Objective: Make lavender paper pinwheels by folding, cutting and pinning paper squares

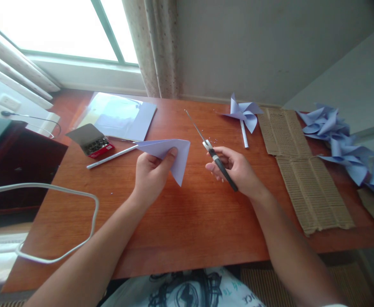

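My left hand [153,172] is closed on a folded sheet of pale lilac paper [182,155], the thumb pressed flat on its face. The paper comes to a point at the left and at its lower corner. To its right, my right hand [233,168] grips a pair of scissors [220,164] seen edge-on, with dark handles and thin metal blades slanting up and away to the left. The blades are apart from the paper. Just behind the paper lies a white rolled paper stick [112,156], its far end reaching the paper's left tip.
A red box of small metal pins [97,147] and a plastic-covered paper stack [123,115] lie at the back left. A pinwheel on a stick [244,113], corrugated cardboard [311,187] and several pinwheels [343,149] are at right. A white cable [94,209] crosses the left edge.
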`<state>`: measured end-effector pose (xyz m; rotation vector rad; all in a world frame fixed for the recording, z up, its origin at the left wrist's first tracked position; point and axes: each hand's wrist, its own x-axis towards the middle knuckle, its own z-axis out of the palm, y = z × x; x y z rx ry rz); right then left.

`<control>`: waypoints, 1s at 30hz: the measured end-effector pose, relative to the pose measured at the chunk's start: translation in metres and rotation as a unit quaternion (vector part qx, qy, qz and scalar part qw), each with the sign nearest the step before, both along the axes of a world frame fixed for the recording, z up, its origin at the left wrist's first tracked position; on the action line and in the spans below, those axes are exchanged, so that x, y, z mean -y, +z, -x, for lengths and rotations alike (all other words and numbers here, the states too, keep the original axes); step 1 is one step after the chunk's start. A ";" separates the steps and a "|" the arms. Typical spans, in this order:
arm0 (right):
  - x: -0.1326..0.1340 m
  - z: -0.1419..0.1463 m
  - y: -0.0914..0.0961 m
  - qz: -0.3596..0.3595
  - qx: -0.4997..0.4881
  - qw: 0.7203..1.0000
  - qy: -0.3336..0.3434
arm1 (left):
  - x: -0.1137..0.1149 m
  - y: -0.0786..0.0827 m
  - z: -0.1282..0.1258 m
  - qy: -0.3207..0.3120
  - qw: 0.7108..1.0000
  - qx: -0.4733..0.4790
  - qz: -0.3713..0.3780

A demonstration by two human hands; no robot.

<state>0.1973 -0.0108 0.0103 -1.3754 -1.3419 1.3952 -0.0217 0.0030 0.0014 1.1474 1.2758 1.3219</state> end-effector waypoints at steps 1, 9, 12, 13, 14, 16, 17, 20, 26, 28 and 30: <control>-0.001 0.001 0.000 0.014 -0.018 1.000 -0.007 | 0.000 0.000 0.000 -0.002 1.000 0.007 0.004; -0.005 -0.006 -0.009 -0.022 0.060 0.997 -0.044 | -0.001 -0.008 0.000 0.002 0.990 0.134 0.042; -0.003 -0.013 -0.003 -0.103 0.170 0.979 -0.038 | -0.005 -0.005 0.001 0.045 0.986 0.161 0.012; -0.002 -0.015 0.000 -0.125 0.202 0.971 -0.027 | -0.007 -0.003 0.002 0.063 0.983 0.171 -0.002; 0.000 -0.015 0.004 -0.142 0.228 0.963 -0.007 | -0.010 -0.001 0.003 0.084 0.980 0.181 -0.019; 0.003 -0.013 0.010 -0.170 0.267 0.948 0.046 | -0.016 0.004 0.007 0.129 0.969 0.203 -0.054; 0.004 -0.012 0.011 -0.184 0.284 0.938 0.073 | -0.020 0.006 0.010 0.153 0.962 0.214 -0.075; 0.007 -0.005 0.009 -0.220 0.341 0.906 0.122 | -0.031 0.010 0.019 0.197 0.945 0.232 -0.118; 0.010 0.002 -0.001 -0.217 0.402 0.877 0.150 | -0.033 0.012 0.021 0.191 0.937 0.274 -0.102; 0.012 0.003 0.000 -0.211 0.410 0.875 0.146 | -0.030 0.012 0.017 0.178 0.940 0.279 -0.091; 0.013 0.004 0.002 -0.205 0.424 0.870 0.146 | -0.028 0.011 0.015 0.167 0.942 0.280 -0.086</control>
